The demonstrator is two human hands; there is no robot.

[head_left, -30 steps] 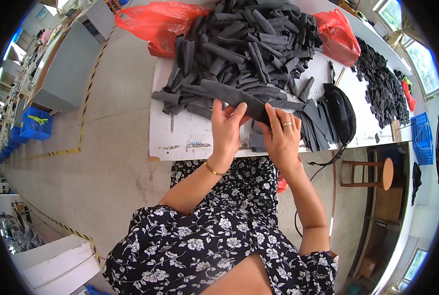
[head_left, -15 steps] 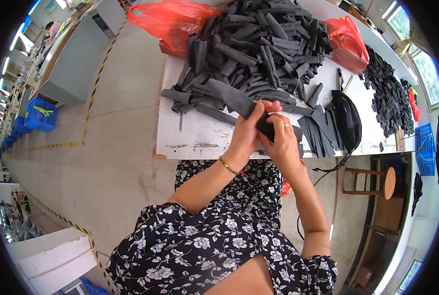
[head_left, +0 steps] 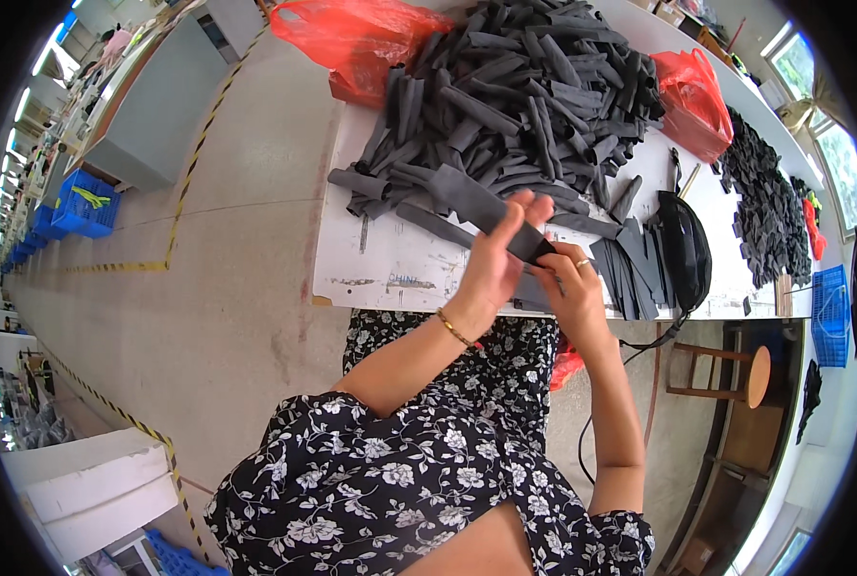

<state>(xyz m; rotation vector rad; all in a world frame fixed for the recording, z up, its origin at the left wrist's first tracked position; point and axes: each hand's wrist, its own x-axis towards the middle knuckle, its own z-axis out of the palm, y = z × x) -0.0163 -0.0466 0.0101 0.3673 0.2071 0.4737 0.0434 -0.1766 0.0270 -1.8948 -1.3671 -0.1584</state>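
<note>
A dark grey fabric strip (head_left: 471, 200) stretches diagonally above the near edge of the white table (head_left: 351, 259). My left hand (head_left: 491, 267) has it between thumb and fingers, the thumb across the strip and the fingertips showing beyond it. At the strip's lower right end, which looks black, my right hand (head_left: 574, 283) pinches with thumb and fingertips. Just beyond my hands lies a big heap of rolled dark grey fabric pieces (head_left: 505, 86). Flat dark strips (head_left: 630, 269) lie right of my right hand, beside a black pouch (head_left: 685, 252) with a strap.
Red plastic bags (head_left: 356, 38) (head_left: 692, 101) flank the heap. Farther right spreads a pile of small dark pieces (head_left: 769, 206). A blue basket (head_left: 830, 317) hangs past the table's right end, near a wooden stool (head_left: 757, 376). Blue crates (head_left: 87, 204) stand across the aisle at left.
My right hand has shifted slightly right and down to the strip's end. The fingers of my left hand have loosened and straightened. The whole view has shifted a little.
</note>
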